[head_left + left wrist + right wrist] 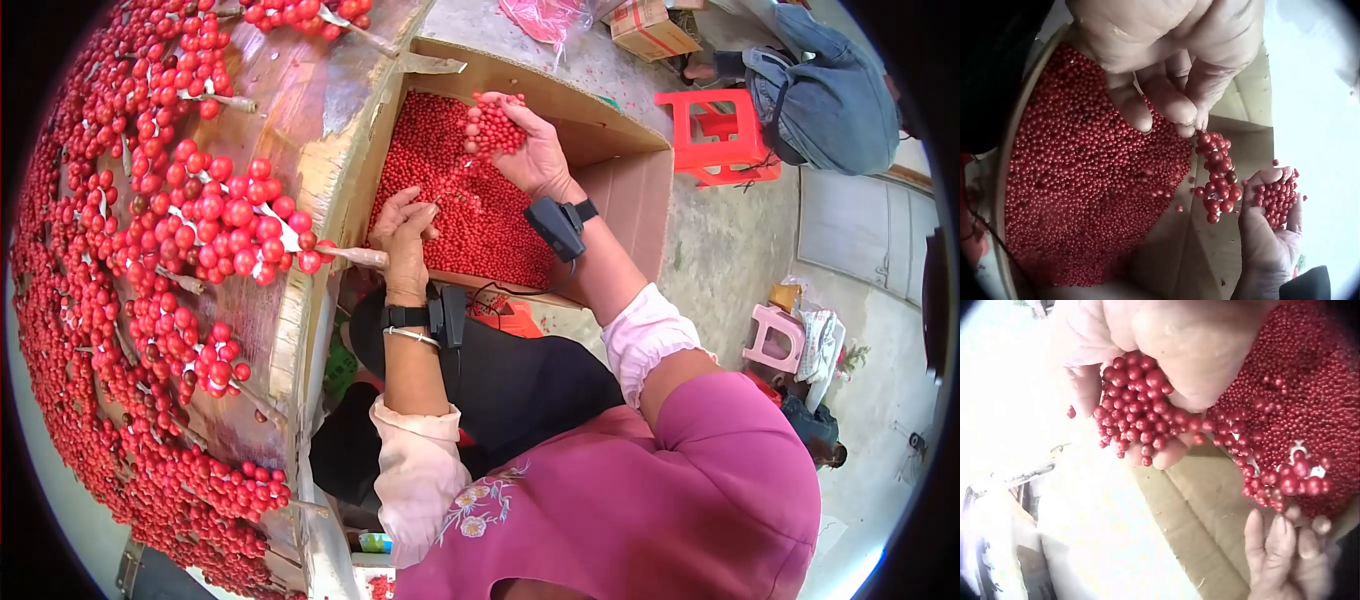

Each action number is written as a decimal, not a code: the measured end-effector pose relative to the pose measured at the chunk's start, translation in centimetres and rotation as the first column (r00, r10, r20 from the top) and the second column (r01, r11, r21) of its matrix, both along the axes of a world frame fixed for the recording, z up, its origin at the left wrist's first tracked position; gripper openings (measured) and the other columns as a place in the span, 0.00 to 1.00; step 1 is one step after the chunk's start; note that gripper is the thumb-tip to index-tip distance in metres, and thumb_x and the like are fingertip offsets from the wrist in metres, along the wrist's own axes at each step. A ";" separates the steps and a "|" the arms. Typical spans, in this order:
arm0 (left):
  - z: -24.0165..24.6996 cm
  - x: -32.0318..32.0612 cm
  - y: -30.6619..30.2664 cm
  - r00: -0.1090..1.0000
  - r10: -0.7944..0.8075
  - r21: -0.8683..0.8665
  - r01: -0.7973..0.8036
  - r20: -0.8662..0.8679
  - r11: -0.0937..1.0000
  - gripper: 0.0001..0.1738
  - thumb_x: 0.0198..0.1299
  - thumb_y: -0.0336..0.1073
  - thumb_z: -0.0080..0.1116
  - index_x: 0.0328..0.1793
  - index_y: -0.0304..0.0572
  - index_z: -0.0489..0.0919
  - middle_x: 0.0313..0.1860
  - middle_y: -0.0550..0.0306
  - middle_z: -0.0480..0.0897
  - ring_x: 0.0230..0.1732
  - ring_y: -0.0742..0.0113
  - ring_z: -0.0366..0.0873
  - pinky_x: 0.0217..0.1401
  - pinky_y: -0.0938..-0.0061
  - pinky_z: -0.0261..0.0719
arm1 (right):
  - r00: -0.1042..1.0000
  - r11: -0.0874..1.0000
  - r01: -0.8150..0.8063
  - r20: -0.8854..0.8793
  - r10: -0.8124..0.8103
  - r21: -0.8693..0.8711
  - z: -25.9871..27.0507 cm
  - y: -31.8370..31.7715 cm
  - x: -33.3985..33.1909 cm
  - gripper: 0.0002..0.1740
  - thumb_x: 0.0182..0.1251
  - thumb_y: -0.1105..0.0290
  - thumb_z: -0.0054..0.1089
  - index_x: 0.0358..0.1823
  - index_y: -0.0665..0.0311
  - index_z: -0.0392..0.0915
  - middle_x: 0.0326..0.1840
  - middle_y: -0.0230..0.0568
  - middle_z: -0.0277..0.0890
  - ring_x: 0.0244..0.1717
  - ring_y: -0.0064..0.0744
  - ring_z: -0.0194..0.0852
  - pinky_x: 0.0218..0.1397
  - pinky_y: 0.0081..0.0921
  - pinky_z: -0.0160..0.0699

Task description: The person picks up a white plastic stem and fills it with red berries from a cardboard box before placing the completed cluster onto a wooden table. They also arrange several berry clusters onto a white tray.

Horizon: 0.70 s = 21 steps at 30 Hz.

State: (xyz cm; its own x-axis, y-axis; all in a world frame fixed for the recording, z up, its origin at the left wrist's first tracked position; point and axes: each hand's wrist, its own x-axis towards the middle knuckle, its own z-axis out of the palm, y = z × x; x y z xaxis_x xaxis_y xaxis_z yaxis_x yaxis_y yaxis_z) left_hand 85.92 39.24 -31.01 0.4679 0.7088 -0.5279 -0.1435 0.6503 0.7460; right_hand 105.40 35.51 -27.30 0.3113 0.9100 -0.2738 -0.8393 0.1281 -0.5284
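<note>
Over a cardboard box (615, 190) deep in loose red berries (480, 240), both hands are at work. My left hand (405, 235) pinches the end of a berry sprig (1216, 178) between thumb and fingertips. Round red berries cluster along that sprig, with bits of white showing among them in the right wrist view. Palm up, my right hand (540, 160) cups a heap of red berries (1135, 406) in its curled fingers, farther over the box. The heap and the sprig lie close together in the right wrist view. Both wrists wear black cameras.
At left, a worn wooden board (340, 140) bears many berry sprigs (230, 215) with short cut stems, some jutting past its edge beside the box. A red stool (720, 135) and another person (830, 100) are beyond the box. A pink stool (777, 338) stands farther right.
</note>
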 end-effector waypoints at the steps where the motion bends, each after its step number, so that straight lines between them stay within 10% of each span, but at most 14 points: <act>1: 0.0 -0.1 0.0 1.000 0.000 0.004 0.000 -0.001 1.000 0.19 0.47 0.23 0.58 0.48 0.33 0.73 0.32 0.56 0.78 0.24 0.76 0.70 0.27 0.85 0.70 | 0.999 1.000 0.010 0.036 -0.010 0.002 0.2 0.2 -0.3 0.13 0.64 0.67 0.45 0.45 0.65 0.70 0.42 0.44 0.73 0.39 0.35 0.73 0.44 0.35 0.75; 21: 0.1 -0.5 -0.3 1.000 0.010 0.002 -0.010 0.013 1.000 0.20 0.45 0.24 0.59 0.48 0.35 0.72 0.30 0.56 0.77 0.23 0.76 0.72 0.24 0.86 0.71 | 0.979 0.998 0.000 0.202 0.011 -0.055 0.9 -0.2 -1.5 0.14 0.64 0.65 0.44 0.46 0.66 0.69 0.42 0.45 0.72 0.39 0.34 0.73 0.45 0.32 0.74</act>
State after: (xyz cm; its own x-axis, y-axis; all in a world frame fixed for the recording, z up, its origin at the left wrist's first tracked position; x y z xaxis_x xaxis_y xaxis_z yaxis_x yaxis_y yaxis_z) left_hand 85.46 38.98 -30.87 0.4677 0.7141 -0.5208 -0.1591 0.6477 0.7451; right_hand 103.86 35.29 -26.44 0.3599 0.8975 -0.2547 -0.7150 0.0900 -0.6933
